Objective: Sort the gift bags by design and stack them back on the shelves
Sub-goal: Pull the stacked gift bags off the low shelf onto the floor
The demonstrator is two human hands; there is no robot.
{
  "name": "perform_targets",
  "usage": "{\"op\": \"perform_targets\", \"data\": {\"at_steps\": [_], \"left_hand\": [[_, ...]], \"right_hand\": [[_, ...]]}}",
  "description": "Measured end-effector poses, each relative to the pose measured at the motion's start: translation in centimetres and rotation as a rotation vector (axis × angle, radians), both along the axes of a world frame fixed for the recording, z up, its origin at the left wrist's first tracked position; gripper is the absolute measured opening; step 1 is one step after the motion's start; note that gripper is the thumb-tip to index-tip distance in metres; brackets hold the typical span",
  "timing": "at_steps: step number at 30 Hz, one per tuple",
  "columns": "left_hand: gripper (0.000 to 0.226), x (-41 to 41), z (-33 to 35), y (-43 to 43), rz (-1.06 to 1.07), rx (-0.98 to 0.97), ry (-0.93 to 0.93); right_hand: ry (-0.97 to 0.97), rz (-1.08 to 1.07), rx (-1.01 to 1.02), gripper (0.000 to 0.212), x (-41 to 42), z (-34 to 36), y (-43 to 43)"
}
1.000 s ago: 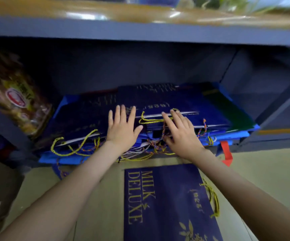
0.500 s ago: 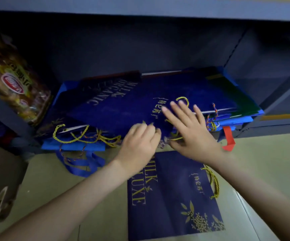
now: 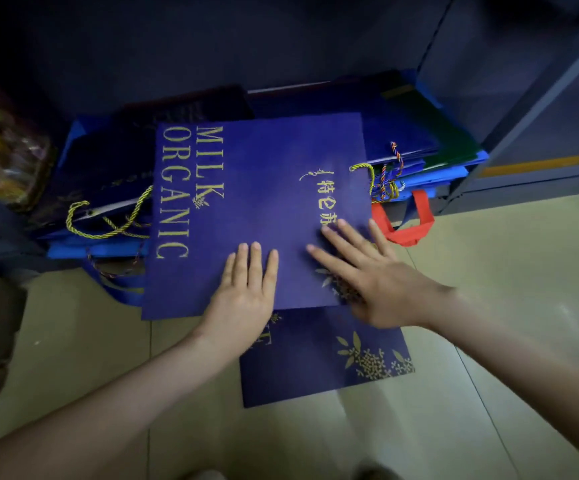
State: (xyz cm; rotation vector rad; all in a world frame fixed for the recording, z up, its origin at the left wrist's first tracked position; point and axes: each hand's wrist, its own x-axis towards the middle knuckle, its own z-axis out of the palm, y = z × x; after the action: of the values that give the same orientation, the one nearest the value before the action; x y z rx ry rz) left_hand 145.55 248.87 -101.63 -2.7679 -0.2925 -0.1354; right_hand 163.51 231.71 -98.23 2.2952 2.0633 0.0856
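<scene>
Two flat hands (image 3: pixel 243 299) (image 3: pixel 374 285) press a matte rectangular navy bag (image 3: pixel 260 188)

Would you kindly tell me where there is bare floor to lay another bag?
Bare floor lies right of the floor bag, below the red handle, and left of the MILK ORGANIC bag's near corner. The shelf stack is crowded with cords.
</scene>
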Motion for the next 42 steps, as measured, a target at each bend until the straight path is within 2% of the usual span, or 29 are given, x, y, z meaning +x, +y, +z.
{"op": "perform_targets", "data": {"at_steps": [2, 5, 7, 9, 10, 14, 16, 20, 25, 26, 28, 30, 32, 35, 37, 39, 41, 42], "left_hand": [[0.053, 0.0, -0.4, -2.0, -0.043, -0.054, 0.000], [0.053, -0.6, -1.1, -3.7, -0.094, -0.126, 0.039], [0.069, -1.4, -1.5, -3.1, -0.118, -0.216, 0.015], [0.082, -2.3, -1.8, -1.6, -0.135, -0.263, -0.017], [0.086, -2.8, -1.8, -0.7, -0.130, -0.245, -0.018], [0.095, -3.6, -1.3, 2.0, -0.060, -0.238, -0.023], [0.094, -2.8, -0.5, 3.1, 0.011, -0.295, -0.094], [0.093, 1.3, 2.3, 7.1, 0.202, -0.305, -0.233], [0.124, 6.9, 5.5, 11.5, 0.412, -0.444, -0.108], [0.121, 7.4, 5.9, 11.7, 0.421, -0.472, -0.136], [0.095, 7.6, 6.7, 11.4, 0.368, -0.481, -0.214], [0.063, 7.3, 7.2, 10.3, 0.221, -0.437, -0.247], [0.039, 6.5, 7.6, 8.5, 0.029, -0.334, -0.282], [0.032, 5.1, 8.0, 6.2, -0.184, -0.236, -0.334], [0.029, 4.3, 8.5, 5.5, -0.198, -0.228, -0.371], [0.028, 3.4, 8.8, 4.8, -0.155, -0.230, -0.398], [0.026, 2.5, 8.5, 3.8, -0.123, -0.219, -0.358], [0.026, 2.2, 7.9, 3.3, -0.118, -0.209, -0.320]], "right_hand": [[-0.021, 0.043, -0.018, 0.115, -2.7, -1.2, 0.9], [-0.245, 0.000, 0.002, 0.132, -4.7, -5.1, 1.4], [-0.333, -0.040, 0.007, 0.119, -4.6, -7.0, 1.3], [-0.352, -0.031, 0.075, 0.087, -3.8, -7.8, 1.1], [-0.360, -0.030, 0.093, 0.079, -3.5, -8.0, 1.1], [-0.394, 0.050, 0.163, 0.077, -3.3, -8.0, 1.1], [-0.415, 0.081, 0.163, 0.079, -2.7, -8.0, 1.2], [-0.391, -0.005, 0.134, 0.091, -0.3, -6.9, 1.0], [-0.323, -0.080, -0.053, 0.126, 1.7, -4.8, 1.3], [-0.293, -0.101, -0.095, 0.132, 2.0, -4.3, 1.5], [-0.242, -0.119, -0.137, 0.145, 2.4, -3.3, 1.9], [-0.218, -0.114, -0.024, 0.147, 2.6, -1.7, 2.7], [-0.198, -0.138, 0.218, 0.137, 2.7, 0.7, 3.9], [-0.197, -0.217, 0.404, 0.111, 2.1, 5.0, 5.7], [-0.169, -0.214, 0.328, 0.082, 1.9, 6.9, 6.2], [-0.167, -0.229, 0.153, 0.040, 1.3, 7.0, 6.1], [-0.231, -0.140, 0.114, 0.020, 0.9, 5.5, 5.3], [-0.244, -0.078, 0.148, 0.021, 0.5, 4.5, 4.6]]}}
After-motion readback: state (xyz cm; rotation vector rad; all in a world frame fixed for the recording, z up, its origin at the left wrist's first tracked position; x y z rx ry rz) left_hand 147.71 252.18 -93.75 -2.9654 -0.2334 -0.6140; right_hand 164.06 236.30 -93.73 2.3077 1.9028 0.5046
